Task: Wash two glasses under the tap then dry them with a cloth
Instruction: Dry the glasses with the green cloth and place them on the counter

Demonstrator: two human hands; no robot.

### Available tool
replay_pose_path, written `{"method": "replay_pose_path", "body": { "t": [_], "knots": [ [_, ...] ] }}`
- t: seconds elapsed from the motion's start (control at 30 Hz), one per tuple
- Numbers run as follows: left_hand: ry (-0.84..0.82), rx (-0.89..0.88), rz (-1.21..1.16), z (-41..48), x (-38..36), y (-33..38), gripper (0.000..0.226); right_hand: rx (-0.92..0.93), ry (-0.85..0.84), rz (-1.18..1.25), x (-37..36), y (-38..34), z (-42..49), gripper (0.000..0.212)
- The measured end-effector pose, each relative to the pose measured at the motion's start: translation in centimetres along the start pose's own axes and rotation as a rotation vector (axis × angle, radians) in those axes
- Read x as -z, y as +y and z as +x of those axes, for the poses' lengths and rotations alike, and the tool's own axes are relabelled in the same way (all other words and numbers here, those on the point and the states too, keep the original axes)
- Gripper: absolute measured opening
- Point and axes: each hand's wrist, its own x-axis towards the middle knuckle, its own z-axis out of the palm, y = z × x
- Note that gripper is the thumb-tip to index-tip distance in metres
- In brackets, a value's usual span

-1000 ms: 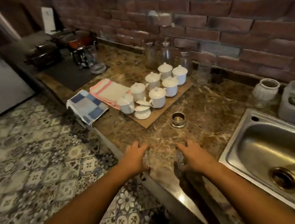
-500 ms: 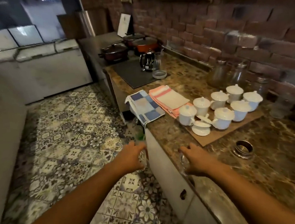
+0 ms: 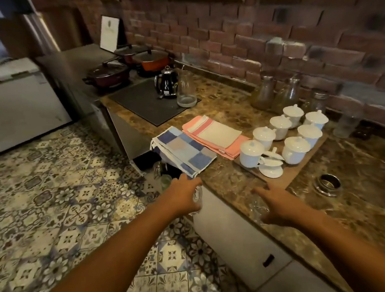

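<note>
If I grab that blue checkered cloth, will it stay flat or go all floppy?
Probably floppy: the blue checkered cloth already droops over the counter edge. It looks thin and folded, so likely light. A push could slide it off, since part overhangs.

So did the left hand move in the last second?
Yes: the left hand, gripping a glass, shifted towards the blue checked cloth, away from the metal ring.
</note>
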Motion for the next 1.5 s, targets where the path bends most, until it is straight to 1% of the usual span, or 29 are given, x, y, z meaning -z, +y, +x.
{"method": "replay_pose_path", "body": {
  "t": [0.13,0.27,0.37,0.47,0.67,0.8,0.93,1.07,1.17,1.3,1.4,1.5],
  "knots": [
    [-0.030,-0.066,0.000,3.8,0.6,-0.6,0.061,-0.043,0.010,0.022,0.4,-0.1,1.4,0.081],
    [-0.059,-0.138,-0.008,8.2,1.0,-0.1,0.064,-0.068,0.055,0.027,0.5,0.8,3.9,0.076],
    [-0.064,-0.182,0.009,11.0,1.1,0.8,0.069,-0.100,0.045,0.065,0.4,1.7,6.1,0.078],
    [-0.077,-0.213,0.042,13.8,1.2,1.6,0.066,-0.129,0.043,0.085,0.2,2.4,8.1,0.077],
    [-0.139,-0.377,0.090,18.9,1.4,3.8,0.067,-0.201,0.054,0.137,-0.6,4.3,10.7,0.084],
    [-0.205,-0.449,0.097,21.3,0.6,4.9,0.070,-0.257,0.073,0.188,-1.2,5.0,11.1,0.075],
    [-0.247,-0.562,0.143,23.6,-0.2,5.8,0.074,-0.312,0.122,0.231,-2.1,5.3,11.5,0.079],
    [-0.292,-0.645,0.163,25.8,-0.8,6.3,0.071,-0.388,0.153,0.282,-2.4,5.2,11.8,0.084],
    [-0.326,-0.712,0.193,26.9,-1.5,6.6,0.075,-0.466,0.149,0.296,-2.3,4.7,12.0,0.081],
    [-0.325,-0.763,0.246,28.4,-2.7,6.6,0.079,-0.547,0.144,0.313,-2.0,4.3,12.9,0.078],
    [-0.310,-0.822,0.287,28.6,-3.6,6.1,0.073,-0.575,0.152,0.311,-2.0,4.1,13.3,0.078],
    [-0.303,-0.864,0.275,28.5,-4.1,5.8,0.072,-0.592,0.155,0.311,-2.2,3.8,13.5,0.077]
  ]
}}
